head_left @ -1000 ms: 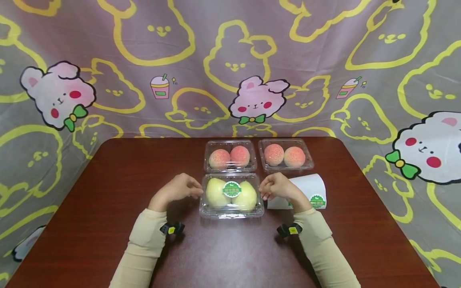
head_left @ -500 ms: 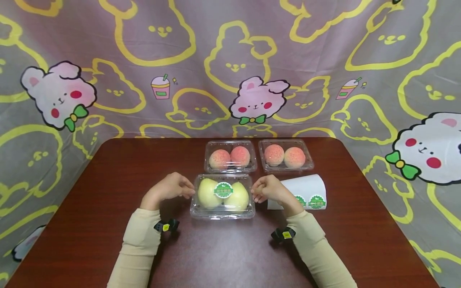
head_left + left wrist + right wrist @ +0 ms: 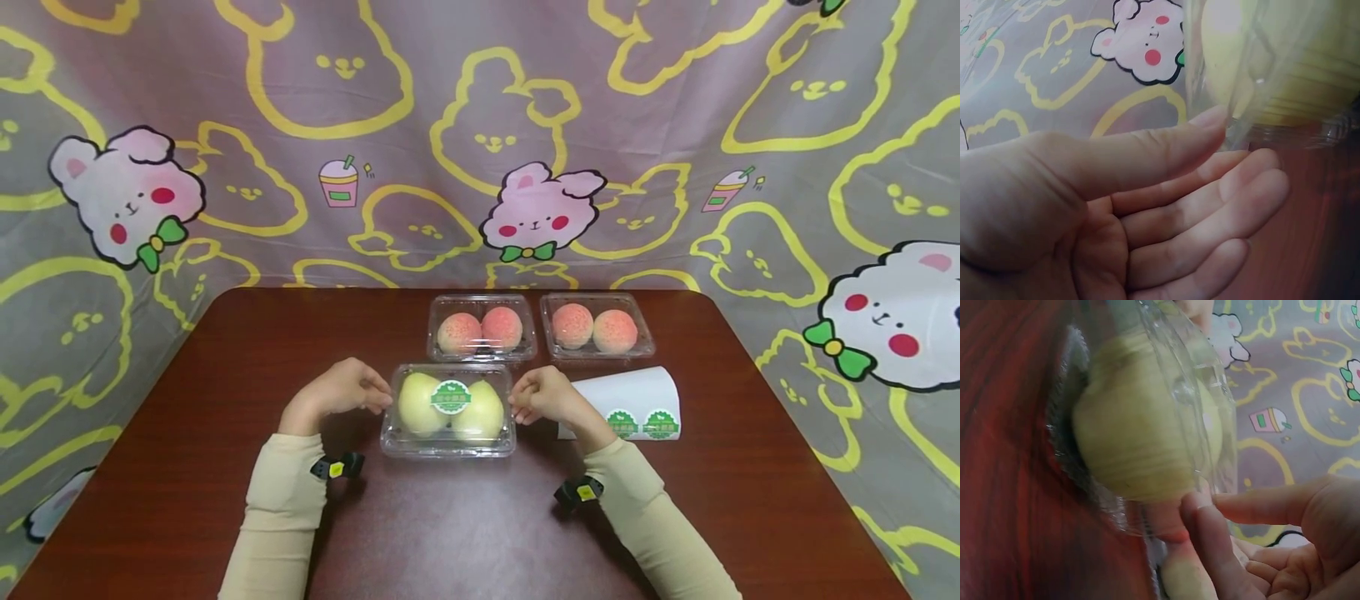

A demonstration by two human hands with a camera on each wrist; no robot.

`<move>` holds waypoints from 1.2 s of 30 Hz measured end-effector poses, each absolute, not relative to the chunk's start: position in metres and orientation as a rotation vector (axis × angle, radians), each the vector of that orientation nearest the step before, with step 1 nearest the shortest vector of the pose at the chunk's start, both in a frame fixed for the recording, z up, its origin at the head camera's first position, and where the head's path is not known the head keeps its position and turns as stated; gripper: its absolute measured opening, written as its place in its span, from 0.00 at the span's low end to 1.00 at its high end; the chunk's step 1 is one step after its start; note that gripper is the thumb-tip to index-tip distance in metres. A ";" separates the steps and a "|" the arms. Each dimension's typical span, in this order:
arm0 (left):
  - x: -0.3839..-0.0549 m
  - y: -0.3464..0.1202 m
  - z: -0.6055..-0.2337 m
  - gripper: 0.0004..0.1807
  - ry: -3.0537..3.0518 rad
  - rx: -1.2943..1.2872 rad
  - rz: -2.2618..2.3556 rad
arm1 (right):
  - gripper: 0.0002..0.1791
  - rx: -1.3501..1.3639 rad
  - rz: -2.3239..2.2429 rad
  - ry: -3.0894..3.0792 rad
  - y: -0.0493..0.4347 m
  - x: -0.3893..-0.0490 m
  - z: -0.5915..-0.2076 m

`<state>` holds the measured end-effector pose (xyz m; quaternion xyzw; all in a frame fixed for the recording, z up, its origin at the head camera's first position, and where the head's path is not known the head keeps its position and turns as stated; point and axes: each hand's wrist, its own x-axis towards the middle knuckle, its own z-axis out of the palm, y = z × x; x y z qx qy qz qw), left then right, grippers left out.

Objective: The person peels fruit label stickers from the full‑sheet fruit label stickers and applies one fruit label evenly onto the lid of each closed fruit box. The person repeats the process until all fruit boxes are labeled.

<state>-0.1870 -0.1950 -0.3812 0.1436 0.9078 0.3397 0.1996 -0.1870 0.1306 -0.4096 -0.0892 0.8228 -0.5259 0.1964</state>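
Note:
A clear plastic clamshell box [image 3: 447,447] holds two pale yellow pears [image 3: 478,411]. On its lid sits a round green-and-white sticker [image 3: 451,397]. My left hand [image 3: 351,390] pinches the box's left edge between thumb and fingertips; in the left wrist view the thumb [image 3: 1166,150] meets the box's side. At the opposite edge, my right hand [image 3: 546,395] pinches the rim, and the right wrist view shows the thumb and forefinger together there. How firmly either hand grips is hard to see.
Behind stand two more clear boxes, each with two pink peaches [image 3: 502,328] [image 3: 615,332]. A white sticker sheet [image 3: 637,400] with green round stickers lies right of the pear box, partly under my right forearm. A patterned curtain [image 3: 420,167] surrounds the brown table [image 3: 450,533].
Both hands and the pear box between them have shifted to the left, step by step. More of the sticker sheet shows now. The peach boxes have stayed put.

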 end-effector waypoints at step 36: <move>-0.183 -0.240 -0.376 0.17 2.482 0.293 1.034 | 0.09 -0.338 -1.606 2.230 0.085 -0.166 -0.418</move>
